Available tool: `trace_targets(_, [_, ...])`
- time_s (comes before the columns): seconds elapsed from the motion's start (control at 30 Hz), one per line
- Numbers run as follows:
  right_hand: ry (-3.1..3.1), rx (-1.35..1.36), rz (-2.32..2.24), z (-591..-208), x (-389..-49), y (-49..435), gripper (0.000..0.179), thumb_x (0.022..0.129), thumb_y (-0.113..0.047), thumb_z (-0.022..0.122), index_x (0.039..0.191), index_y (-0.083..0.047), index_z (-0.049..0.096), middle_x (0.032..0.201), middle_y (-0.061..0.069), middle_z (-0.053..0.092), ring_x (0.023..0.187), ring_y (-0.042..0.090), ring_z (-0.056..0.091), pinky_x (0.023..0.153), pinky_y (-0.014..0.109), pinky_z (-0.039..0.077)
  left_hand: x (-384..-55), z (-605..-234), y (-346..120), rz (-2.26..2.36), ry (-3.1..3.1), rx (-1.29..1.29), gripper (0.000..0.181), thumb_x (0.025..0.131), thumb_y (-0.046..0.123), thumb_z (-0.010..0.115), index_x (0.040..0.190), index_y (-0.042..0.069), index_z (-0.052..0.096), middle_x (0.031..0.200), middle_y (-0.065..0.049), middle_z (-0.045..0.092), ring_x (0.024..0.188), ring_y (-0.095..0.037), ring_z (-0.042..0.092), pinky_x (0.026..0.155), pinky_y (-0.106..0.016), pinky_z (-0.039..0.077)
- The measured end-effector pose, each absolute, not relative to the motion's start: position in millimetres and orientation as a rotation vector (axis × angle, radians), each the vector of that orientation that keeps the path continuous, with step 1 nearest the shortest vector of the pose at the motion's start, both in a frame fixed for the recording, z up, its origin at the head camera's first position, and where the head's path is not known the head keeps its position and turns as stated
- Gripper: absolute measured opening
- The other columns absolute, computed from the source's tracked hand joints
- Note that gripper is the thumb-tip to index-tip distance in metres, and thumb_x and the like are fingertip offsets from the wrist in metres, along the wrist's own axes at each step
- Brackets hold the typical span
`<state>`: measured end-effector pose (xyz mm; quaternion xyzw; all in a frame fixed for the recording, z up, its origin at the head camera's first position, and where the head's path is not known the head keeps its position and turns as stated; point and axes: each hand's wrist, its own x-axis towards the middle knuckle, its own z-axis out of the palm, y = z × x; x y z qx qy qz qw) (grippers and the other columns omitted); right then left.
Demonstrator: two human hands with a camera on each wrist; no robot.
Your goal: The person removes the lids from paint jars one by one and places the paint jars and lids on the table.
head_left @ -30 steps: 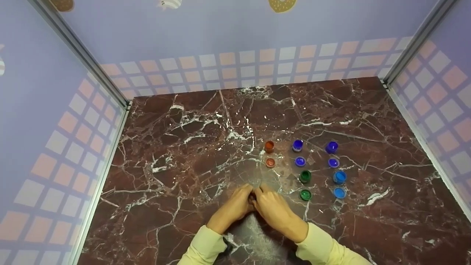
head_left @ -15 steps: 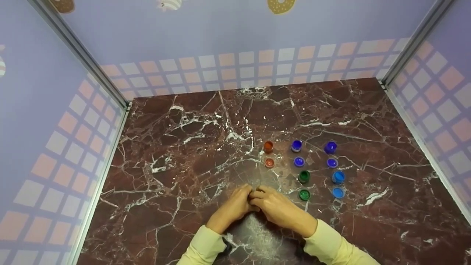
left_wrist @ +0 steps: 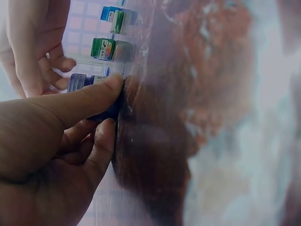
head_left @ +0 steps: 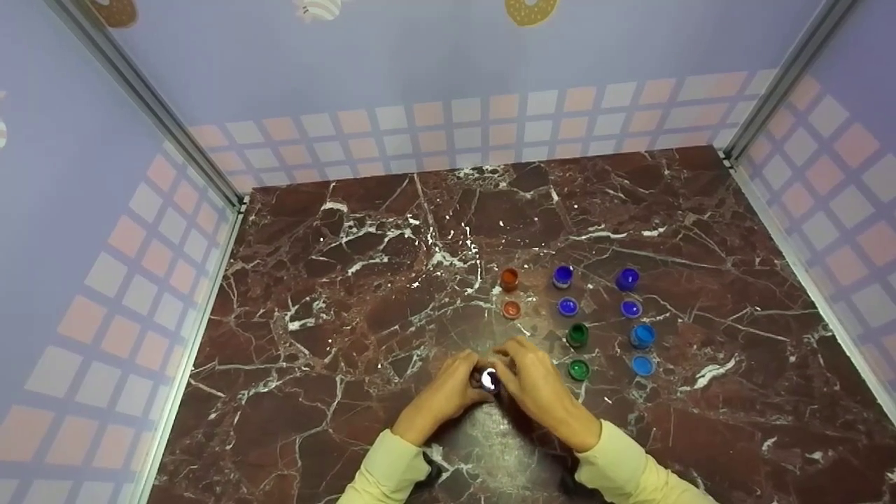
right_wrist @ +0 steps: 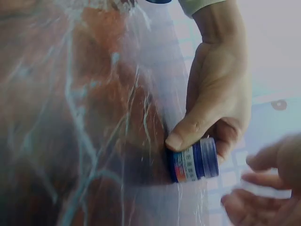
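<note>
A small dark blue paint jar (right_wrist: pixel 190 164) with a ribbed cap (right_wrist: pixel 209 157) stands on the marble tabletop close to the person. My left hand (head_left: pixel 451 388) grips the jar low on its side, with the thumb (right_wrist: pixel 181 136) over the label. Beside the cap, my right hand (head_left: pixel 535 381) hovers with its fingers loosely bent and apart; the right wrist view shows it blurred, a gap away from the jar. From above, the top of the jar (head_left: pixel 488 379) shines white between the hands. In the left wrist view the left fingers (left_wrist: pixel 101 146) partly cover the jar.
To the right stand open paint jars, each with its lid in front: orange (head_left: pixel 509 279), blue (head_left: pixel 563 276), violet-blue (head_left: pixel 628 279), green (head_left: pixel 577 334) and light blue (head_left: pixel 642 336). Patterned panels (head_left: pixel 448 133) wall the back and sides of the marble table (head_left: pixel 315 406).
My right fingers covered the jar's top against the left hand before; now they have come away to the right and the top shows. My left hand stays in place.
</note>
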<state>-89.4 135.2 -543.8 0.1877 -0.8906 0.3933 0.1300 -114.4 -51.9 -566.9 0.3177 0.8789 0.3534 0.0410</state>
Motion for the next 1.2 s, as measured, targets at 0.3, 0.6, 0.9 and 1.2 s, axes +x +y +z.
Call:
trace_targets(0.3, [-2.705,0.398,0.722,-546,-79,118,0.031,0.090,-0.024,0.080,0.092,-0.002,0.059,0.083,0.010,0.058,0.061,0.034,0.063,0.050,0.044,0.052,-115,-566,-50,1.097,2.664,0.919,0.033,0.076,0.012,0.090,0.092,0.003,0.062,0.089,-0.004,0.061,0.083,-0.019,0.057,0.079,-0.035,0.050])
trace_targets(0.6, [-2.741,0.477,0.581,-544,-73,106,0.030,0.085,-0.015,0.084,0.086,-0.001,0.057,0.081,0.010,0.054,0.062,0.033,0.063,0.050,0.044,0.053,-114,-567,-51,1.103,2.673,0.963,0.030,0.077,0.006,0.085,0.096,0.000,0.063,0.091,-0.007,0.062,0.084,-0.021,0.058,0.081,-0.038,0.051])
trace_targets(0.9, [-2.698,0.870,0.551,-542,-81,121,0.019,0.084,-0.005,0.080,0.097,-0.001,0.067,0.090,0.007,0.057,0.079,0.024,0.060,0.068,0.037,0.057,-115,-568,-51,1.080,2.698,0.976,0.034,0.079,0.018,0.087,0.091,0.003,0.059,0.088,-0.006,0.059,0.080,-0.021,0.056,0.076,-0.037,0.050])
trace_targets(1.2, [-2.653,1.210,0.563,-538,-89,135,0.029,0.080,0.007,0.074,0.106,-0.006,0.075,0.112,0.006,0.068,0.098,0.022,0.059,0.085,0.032,0.055,-115,-568,-50,1.078,2.694,0.940,0.037,0.076,0.019,0.090,0.091,0.005,0.059,0.092,-0.006,0.062,0.086,-0.024,0.062,0.081,-0.037,0.053])
